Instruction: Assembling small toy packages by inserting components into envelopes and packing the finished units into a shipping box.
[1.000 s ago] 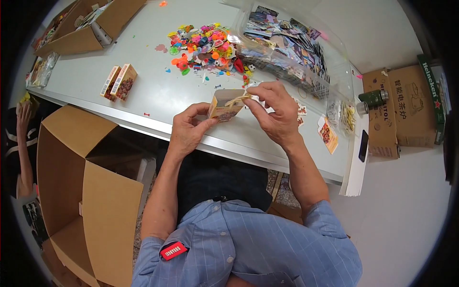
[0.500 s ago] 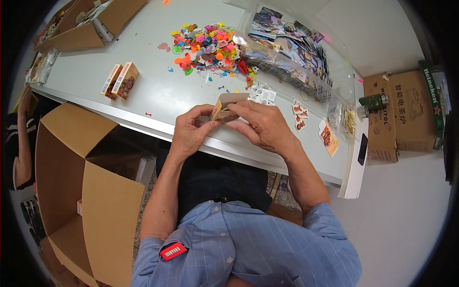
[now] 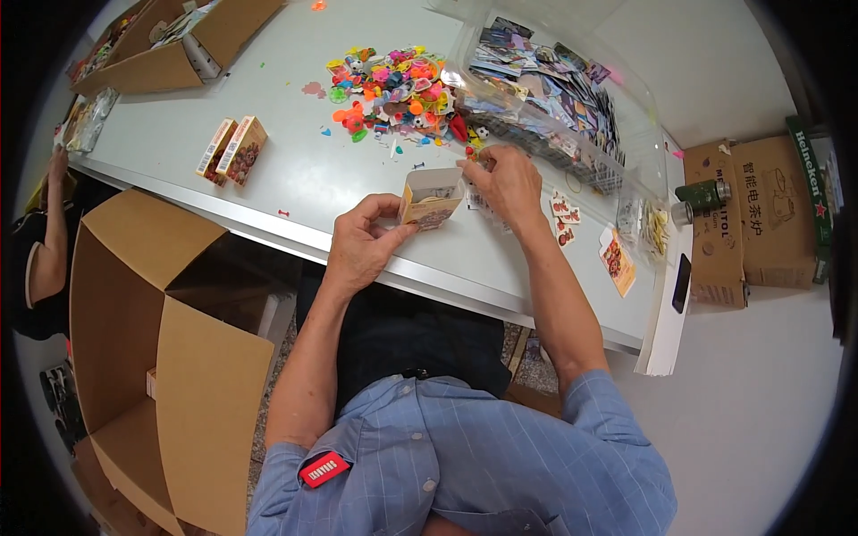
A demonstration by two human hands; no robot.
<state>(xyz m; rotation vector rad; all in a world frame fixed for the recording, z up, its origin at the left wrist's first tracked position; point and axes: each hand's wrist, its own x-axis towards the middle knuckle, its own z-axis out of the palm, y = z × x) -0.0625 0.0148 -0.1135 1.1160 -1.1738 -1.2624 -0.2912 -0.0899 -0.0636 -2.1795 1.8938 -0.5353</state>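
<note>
My left hand (image 3: 365, 241) grips a small yellow-and-white carton (image 3: 430, 214) by its left side, just above the table's near edge. The carton's top stands open, with flat pale pieces inside. To its right, my right hand (image 3: 509, 186) has bent, bunched fingers close to the carton's upper right corner and the small toys; whatever lies between its fingertips is hidden. Under that hand lie white printed sheets (image 3: 483, 198), partly covered. Beyond is a heap of colourful small plastic toys (image 3: 393, 85). A clear bin (image 3: 639, 103) full of cards stands at the right.
Two closed cartons (image 3: 234, 152) stand left on the white table (image 3: 295, 183). Small picture cards (image 3: 564, 218) and a flat printed card (image 3: 618, 262) lie right. An open cardboard box (image 3: 206, 393) sits low left. Another person's arm (image 3: 52, 223) shows at the far left.
My right hand has left the carton's top and moved right and away from me, toward the sheets and toys. The carton stays in my left hand, its open top now showing.
</note>
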